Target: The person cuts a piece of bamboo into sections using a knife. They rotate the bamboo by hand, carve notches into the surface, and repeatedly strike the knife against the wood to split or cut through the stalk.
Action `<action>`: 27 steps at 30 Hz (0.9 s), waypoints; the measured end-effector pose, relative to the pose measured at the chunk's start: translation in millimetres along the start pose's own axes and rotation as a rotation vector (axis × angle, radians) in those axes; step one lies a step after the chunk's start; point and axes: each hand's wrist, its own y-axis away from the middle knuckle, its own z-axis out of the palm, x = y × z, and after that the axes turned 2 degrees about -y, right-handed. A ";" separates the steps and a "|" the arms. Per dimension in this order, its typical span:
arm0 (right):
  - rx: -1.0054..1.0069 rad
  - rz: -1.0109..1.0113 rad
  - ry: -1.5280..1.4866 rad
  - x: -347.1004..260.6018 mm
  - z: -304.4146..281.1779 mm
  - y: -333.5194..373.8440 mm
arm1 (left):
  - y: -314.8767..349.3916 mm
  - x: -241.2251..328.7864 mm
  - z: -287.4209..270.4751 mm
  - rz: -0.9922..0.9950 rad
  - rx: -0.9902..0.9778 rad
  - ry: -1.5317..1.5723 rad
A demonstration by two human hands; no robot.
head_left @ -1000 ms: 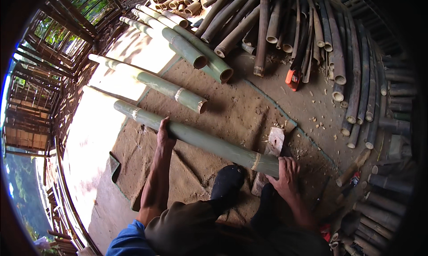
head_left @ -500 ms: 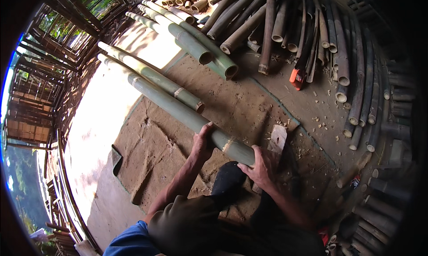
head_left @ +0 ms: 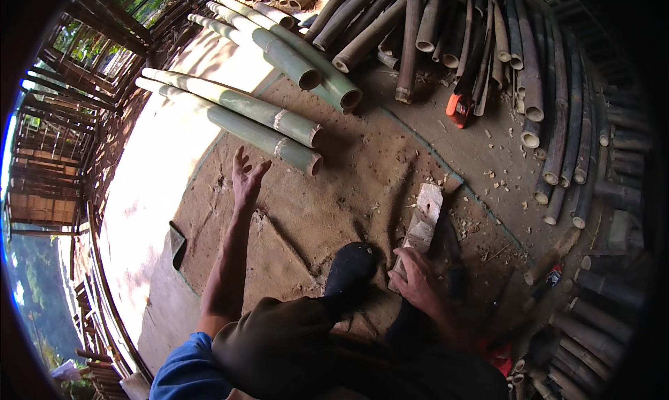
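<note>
My left hand [head_left: 247,180] is raised over the ground cloth with its fingers spread, holding nothing. Just beyond its fingertips lies a green bamboo pole [head_left: 244,127], close beside a second green bamboo pole [head_left: 240,107]; both point away to the far left. My right hand [head_left: 418,281] is curled round the near end of a rough, notched wooden block [head_left: 422,222], which lies to the right of my dark-shod foot [head_left: 350,267]. Part of the block's near end is hidden beneath the fingers.
Two thicker green poles [head_left: 289,58] lie farther back. Dark bamboo poles [head_left: 533,86] are stacked along the right, with an orange-handled tool [head_left: 457,111] before them. Wood chips dot the floor beside the brown ground cloth [head_left: 334,191]. Slatted fencing [head_left: 52,145] stands at left.
The bamboo pole that both hands held has been set down, farther left, beside the other pole. My left hand has let go and opened; my right has moved down onto the wooden block.
</note>
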 end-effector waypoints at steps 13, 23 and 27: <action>-0.044 0.071 0.026 13.1 8.1 1.2 | 2.6 37.8 117.2 0.729 -0.179 -1.013; -0.140 0.129 0.073 34.0 14.1 13.6 | -49.0 3.2 99.1 0.991 -0.257 -1.191; -0.153 0.146 0.028 47.6 17.6 27.8 | -62.3 15.7 95.2 0.901 -0.215 -1.212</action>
